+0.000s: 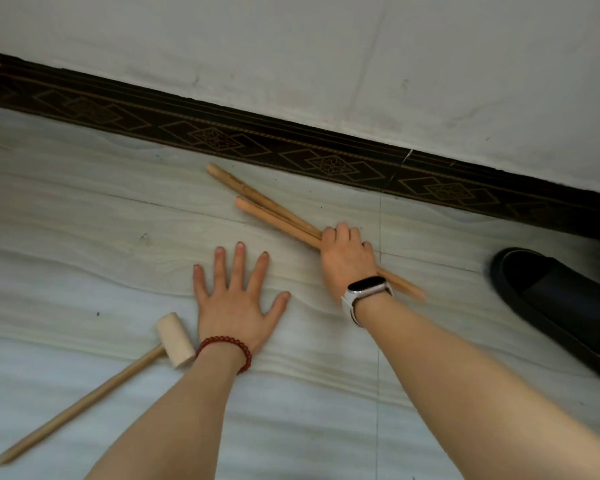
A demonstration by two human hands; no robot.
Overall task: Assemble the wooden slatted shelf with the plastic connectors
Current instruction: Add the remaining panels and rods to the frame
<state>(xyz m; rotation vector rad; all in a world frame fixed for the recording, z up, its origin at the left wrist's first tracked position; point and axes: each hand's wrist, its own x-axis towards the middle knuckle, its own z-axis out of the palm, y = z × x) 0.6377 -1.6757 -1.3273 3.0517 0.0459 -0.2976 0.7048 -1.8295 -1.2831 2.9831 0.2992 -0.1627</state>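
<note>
Right hand (347, 258): fingers curled round a bundle of wooden rods (274, 209), far ends fanned toward the patterned baseboard (291, 147), near ends behind the wrist with a smartwatch (366, 284).
Left hand (238, 299): flat on pale floor (84, 220), fingers spread apart.
Wooden mallet (174, 341): lying just left of left wrist.
Black slipper (551, 303): far right.

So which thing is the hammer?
Start at the dark baseboard and come down the pale floor to the flat left hand. The mallet lies beside that wrist, untouched. Unlike the plain sticks that the right hand grips, it has a chunky pale head.
</note>
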